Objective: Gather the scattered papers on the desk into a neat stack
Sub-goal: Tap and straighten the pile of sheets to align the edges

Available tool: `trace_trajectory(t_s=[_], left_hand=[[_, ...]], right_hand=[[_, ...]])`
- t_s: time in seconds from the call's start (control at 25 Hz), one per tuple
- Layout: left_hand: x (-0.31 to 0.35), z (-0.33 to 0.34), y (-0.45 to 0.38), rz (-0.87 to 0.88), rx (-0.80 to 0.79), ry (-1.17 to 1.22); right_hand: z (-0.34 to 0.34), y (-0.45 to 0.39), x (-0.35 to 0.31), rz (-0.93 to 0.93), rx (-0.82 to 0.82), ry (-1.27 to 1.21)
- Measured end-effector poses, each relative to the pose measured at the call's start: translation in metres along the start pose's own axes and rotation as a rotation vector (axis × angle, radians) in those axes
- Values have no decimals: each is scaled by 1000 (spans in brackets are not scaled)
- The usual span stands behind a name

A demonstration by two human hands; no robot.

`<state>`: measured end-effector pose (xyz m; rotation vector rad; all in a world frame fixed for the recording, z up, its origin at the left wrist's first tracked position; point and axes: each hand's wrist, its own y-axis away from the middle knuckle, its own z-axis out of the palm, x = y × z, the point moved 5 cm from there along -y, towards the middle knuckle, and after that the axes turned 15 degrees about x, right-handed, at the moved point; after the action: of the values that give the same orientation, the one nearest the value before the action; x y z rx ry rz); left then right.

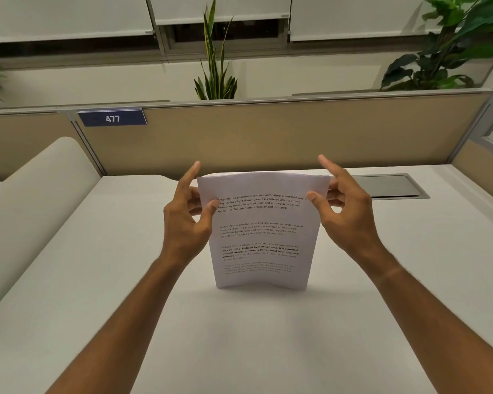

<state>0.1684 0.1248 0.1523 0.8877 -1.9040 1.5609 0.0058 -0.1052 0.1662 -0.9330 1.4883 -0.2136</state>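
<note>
A stack of white papers [261, 237] with printed text stands upright on its bottom edge on the white desk [239, 336], slightly bowed. My left hand [187, 220] pinches the stack's upper left edge between thumb and fingers, index finger raised. My right hand [343, 206] grips the upper right edge the same way. I see no other loose sheets on the desk.
A tan partition [268, 137] with a blue "477" label [113, 118] closes off the back of the desk. A grey cable hatch [393, 187] is set into the desk at the back right. A rounded white divider [26, 209] rises on the left. Plants [215, 66] stand behind the partition.
</note>
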Motion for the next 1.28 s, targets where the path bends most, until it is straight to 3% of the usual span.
trace_trajectory(t_s=[0.24, 0.76, 1.28], left_hand=[[-22, 7, 29, -161, -15, 71], [-30, 11, 39, -173, -63, 77], [-66, 13, 84, -310, -69, 0]], right_hand=[[2, 34, 24, 164, 79, -89], [7, 44, 28, 106, 108, -72], [11, 88, 87, 412, -101, -127]])
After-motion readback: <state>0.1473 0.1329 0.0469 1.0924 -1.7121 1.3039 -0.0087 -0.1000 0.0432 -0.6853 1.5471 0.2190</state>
